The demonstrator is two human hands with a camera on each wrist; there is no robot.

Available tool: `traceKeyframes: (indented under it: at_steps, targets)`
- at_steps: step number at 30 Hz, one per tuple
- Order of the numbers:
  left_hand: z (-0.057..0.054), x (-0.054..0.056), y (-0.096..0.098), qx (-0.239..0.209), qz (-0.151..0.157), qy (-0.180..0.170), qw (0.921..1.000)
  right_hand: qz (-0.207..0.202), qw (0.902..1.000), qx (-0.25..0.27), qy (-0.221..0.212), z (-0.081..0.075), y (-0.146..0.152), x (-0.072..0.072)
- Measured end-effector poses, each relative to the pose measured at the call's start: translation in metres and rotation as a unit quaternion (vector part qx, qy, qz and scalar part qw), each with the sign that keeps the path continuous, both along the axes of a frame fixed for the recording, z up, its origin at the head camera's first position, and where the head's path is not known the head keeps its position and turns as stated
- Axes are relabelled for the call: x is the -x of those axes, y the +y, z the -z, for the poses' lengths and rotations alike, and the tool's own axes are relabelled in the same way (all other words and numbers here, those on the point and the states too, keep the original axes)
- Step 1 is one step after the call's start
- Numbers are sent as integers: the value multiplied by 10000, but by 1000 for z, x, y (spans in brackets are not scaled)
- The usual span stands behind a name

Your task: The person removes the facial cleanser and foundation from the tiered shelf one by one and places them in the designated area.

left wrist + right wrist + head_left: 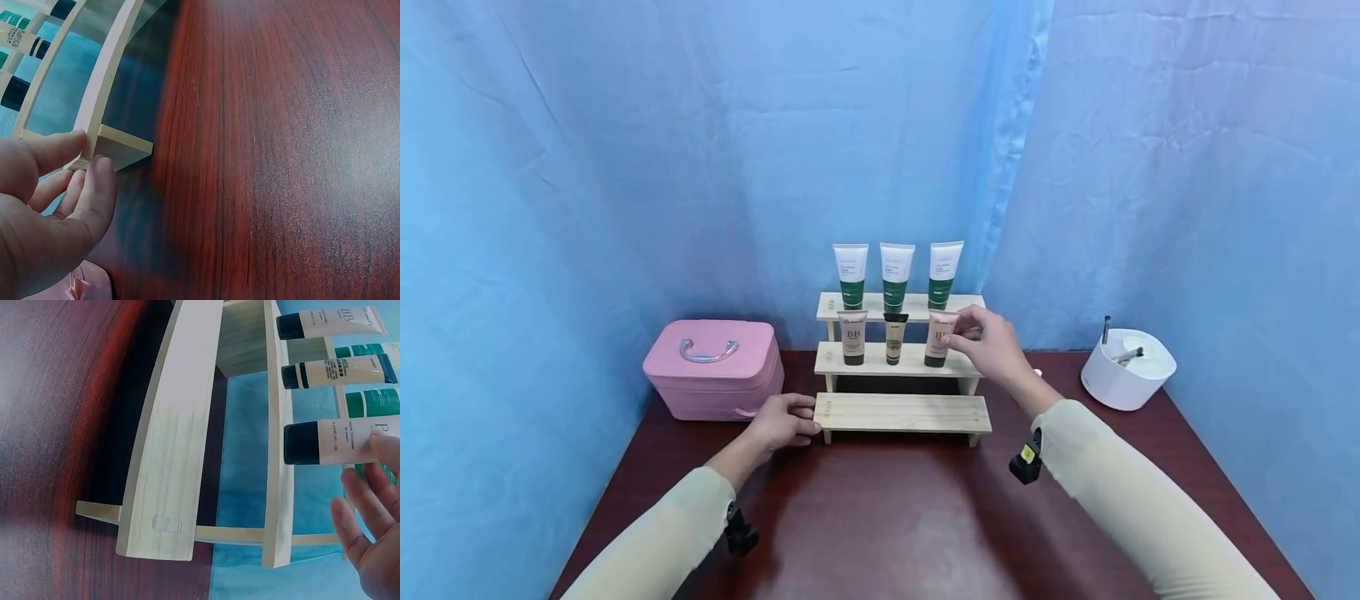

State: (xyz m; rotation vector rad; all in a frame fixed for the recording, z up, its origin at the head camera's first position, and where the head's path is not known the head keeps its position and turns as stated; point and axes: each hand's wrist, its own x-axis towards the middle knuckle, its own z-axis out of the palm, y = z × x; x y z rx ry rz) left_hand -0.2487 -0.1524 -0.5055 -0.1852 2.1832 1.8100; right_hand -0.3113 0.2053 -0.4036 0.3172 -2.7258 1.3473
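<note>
A three-tier wooden display stand [902, 412] stands against the blue curtain. My right hand [992, 343] pinches a pink BB cream tube [347, 442] between thumb and fingers. That tube is upright, black cap down, at the right of the middle tier. On the same tier stand another BB cream tube [853, 337] at the left and a slim beige tube with black ends [893, 338] between them. Three white-and-green tubes [896, 275] line the top tier. With thumb and fingers, my left hand [781, 422] grips the left end of the lowest tier [100, 94].
Left of the stand sits a pink case [711, 358] with a silver handle, close behind my left hand. A white round container [1127, 375] holding brushes is at the right. The dark red wooden tabletop [880, 525] extends in front, with blue curtains [737, 167] around.
</note>
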Motion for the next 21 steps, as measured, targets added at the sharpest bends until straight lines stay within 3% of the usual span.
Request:
traceKeyframes:
  at_steps: [10, 21]
  targets:
    - [-1, 2, -1, -98, -61, -132, 9998, -82, 9993, 352, -61, -6, 8, -1]
    - [-3, 2, -1, 90, -68, -195, 9997, -246, 9971, 601, -394, -8, 49, -14]
